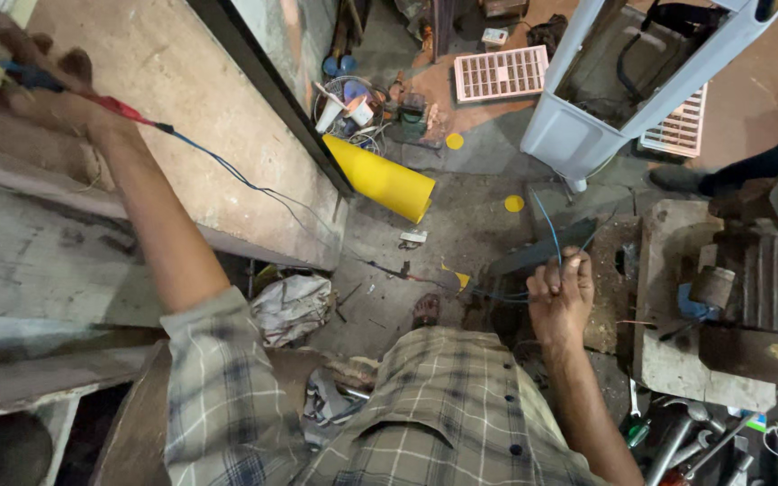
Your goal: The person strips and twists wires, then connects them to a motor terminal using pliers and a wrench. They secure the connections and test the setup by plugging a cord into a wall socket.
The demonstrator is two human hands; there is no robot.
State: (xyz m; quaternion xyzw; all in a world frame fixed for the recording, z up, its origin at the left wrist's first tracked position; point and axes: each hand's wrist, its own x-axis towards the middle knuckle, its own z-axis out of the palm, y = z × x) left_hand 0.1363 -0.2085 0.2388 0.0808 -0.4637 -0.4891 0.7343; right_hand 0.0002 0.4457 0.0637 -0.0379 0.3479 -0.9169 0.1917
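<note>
My left hand [33, 81] is raised to the upper left and grips a red-and-blue probe [92, 97] against a wall fitting at the frame's corner. A thin blue wire [245, 184] runs from the probe down across the wall toward the floor. My right hand [560, 292] is low at centre right, fingers closed around a bundle of blue wires [551, 229] that stick up out of the fist. An electric motor [767, 288] sits just right of that hand on a concrete block [668, 306].
A yellow cone [380, 178] lies on the floor by the wall base. A white cooler body [623, 81] and pink grilles [502, 74] lie beyond. Wrenches and tools [695, 441] are scattered at lower right. Another person's dark sleeve [758, 166] shows at the right edge.
</note>
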